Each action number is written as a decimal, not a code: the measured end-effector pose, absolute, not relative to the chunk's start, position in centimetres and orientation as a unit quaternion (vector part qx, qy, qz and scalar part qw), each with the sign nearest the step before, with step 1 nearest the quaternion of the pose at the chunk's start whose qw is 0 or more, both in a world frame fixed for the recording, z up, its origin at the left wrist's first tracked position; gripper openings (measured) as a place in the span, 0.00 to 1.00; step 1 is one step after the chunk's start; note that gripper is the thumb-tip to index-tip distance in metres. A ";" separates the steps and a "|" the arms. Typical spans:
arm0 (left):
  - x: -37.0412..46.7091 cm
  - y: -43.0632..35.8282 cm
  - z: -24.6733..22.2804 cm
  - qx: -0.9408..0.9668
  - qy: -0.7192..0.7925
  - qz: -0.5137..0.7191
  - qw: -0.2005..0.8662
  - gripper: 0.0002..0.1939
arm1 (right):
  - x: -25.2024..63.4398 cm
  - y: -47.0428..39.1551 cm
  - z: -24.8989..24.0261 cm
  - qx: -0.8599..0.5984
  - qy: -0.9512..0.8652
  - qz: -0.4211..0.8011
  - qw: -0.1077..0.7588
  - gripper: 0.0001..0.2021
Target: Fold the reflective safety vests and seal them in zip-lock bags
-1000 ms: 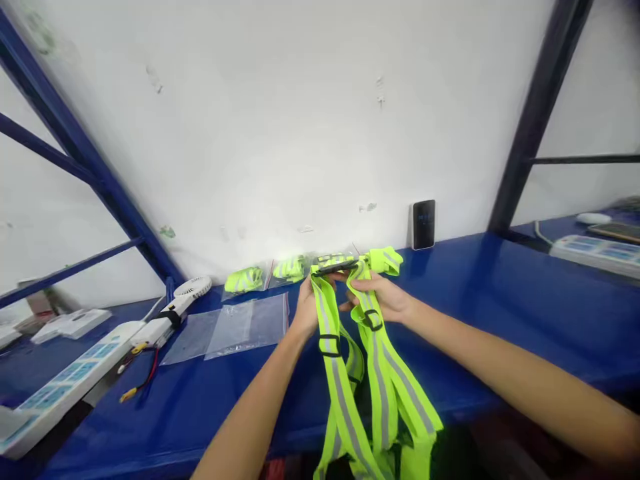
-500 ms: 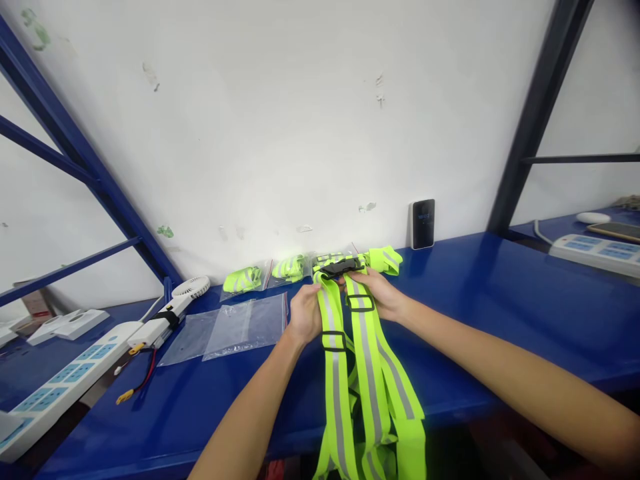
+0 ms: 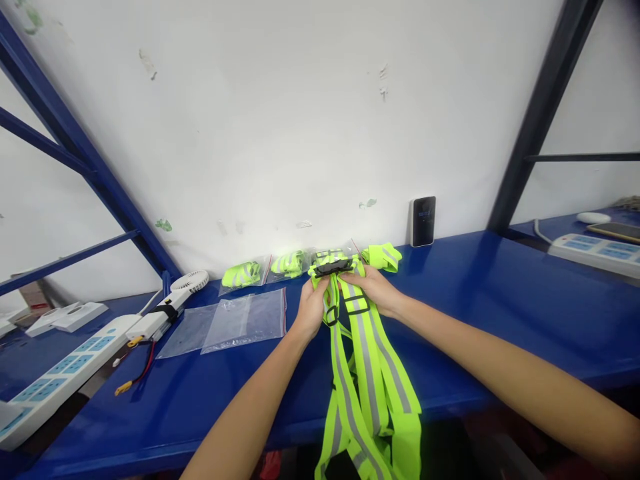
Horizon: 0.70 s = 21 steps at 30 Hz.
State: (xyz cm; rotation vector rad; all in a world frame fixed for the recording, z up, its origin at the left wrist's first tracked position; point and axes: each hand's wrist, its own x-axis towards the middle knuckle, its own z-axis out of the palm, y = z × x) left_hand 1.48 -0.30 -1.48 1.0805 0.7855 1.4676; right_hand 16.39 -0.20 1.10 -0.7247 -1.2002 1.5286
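Both hands hold the top of a neon-yellow reflective vest [image 3: 367,360] made of straps with grey stripes. My left hand [image 3: 313,308] is closed on the left strap, just under a black buckle [image 3: 334,267]. On the other side my right hand [image 3: 376,288] grips the right strap, its thumb near the buckle. A black strap slider [image 3: 357,305] sits below the right hand, and another slider [image 3: 332,315] hangs tilted beside the left. The vest's lower straps drop over the table's front edge. Some fingertips are hidden behind the straps.
Bagged yellow bundles [image 3: 241,274] and a rolled yellow band [image 3: 384,256] lie along the wall. Flat clear bags [image 3: 245,320] are left of my hands. Farther left are a white fan [image 3: 190,283] and a power strip [image 3: 70,370]. A black-fronted device [image 3: 423,221] stands at the back.
The left strap has turned and bunched in my left hand, tilting its slider. The buckle has shifted slightly left, and both hands stay on the vest.
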 end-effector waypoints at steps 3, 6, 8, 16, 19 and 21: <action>1.6 -0.3 -1.5 0.440 0.340 0.610 0.564 0.21 | 16.3 -0.3 1.3 -0.309 -0.500 0.626 0.512 0.10; 1.8 -0.4 -1.3 0.428 0.333 0.598 0.590 0.21 | 16.4 -0.5 1.7 -0.312 -0.484 0.640 0.509 0.07; 1.9 -0.6 -1.1 0.425 0.325 0.604 0.591 0.20 | 16.4 -0.6 2.0 -0.315 -0.470 0.653 0.504 0.05; 1.8 -0.7 -1.1 0.417 0.294 0.627 0.588 0.19 | 17.0 0.4 1.1 -0.274 -0.518 0.664 0.464 0.14; 1.8 -0.6 -1.3 0.431 0.292 0.624 0.583 0.18 | 17.3 0.8 1.0 -0.267 -0.548 0.635 0.475 0.16; 1.8 -0.5 -1.4 0.438 0.300 0.623 0.575 0.18 | 17.4 0.9 1.0 -0.270 -0.557 0.622 0.480 0.17</action>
